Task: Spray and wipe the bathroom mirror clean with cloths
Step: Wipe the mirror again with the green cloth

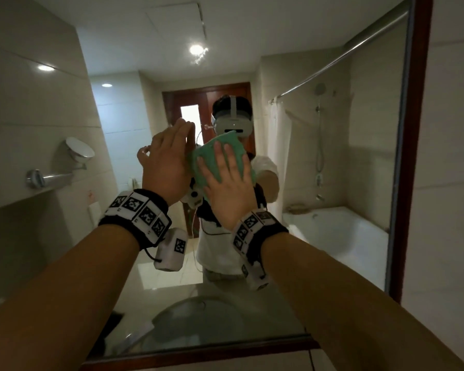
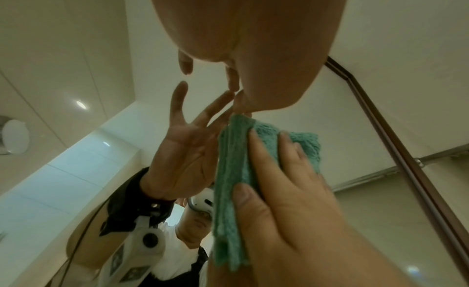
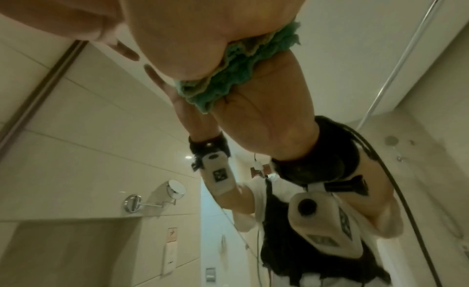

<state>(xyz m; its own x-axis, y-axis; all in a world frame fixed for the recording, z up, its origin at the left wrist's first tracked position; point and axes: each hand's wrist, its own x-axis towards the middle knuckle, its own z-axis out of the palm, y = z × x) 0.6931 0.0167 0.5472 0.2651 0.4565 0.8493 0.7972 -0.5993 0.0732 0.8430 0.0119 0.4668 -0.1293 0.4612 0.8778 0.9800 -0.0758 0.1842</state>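
The bathroom mirror fills the view ahead, edged by a dark wooden frame. A folded green cloth lies flat against the glass at face height. My right hand presses on it with straight, spread fingers. In the left wrist view the cloth sits under those fingers. In the right wrist view the cloth is squeezed between palm and glass. My left hand is just left of the cloth, fingers straight, tips touching the glass and holding nothing. No spray bottle is visible.
A round swing-arm shaving mirror juts from the tiled left wall above a ledge. The tiled wall lies right of the frame. Reflected in the glass are a basin, a bathtub and a shower rail.
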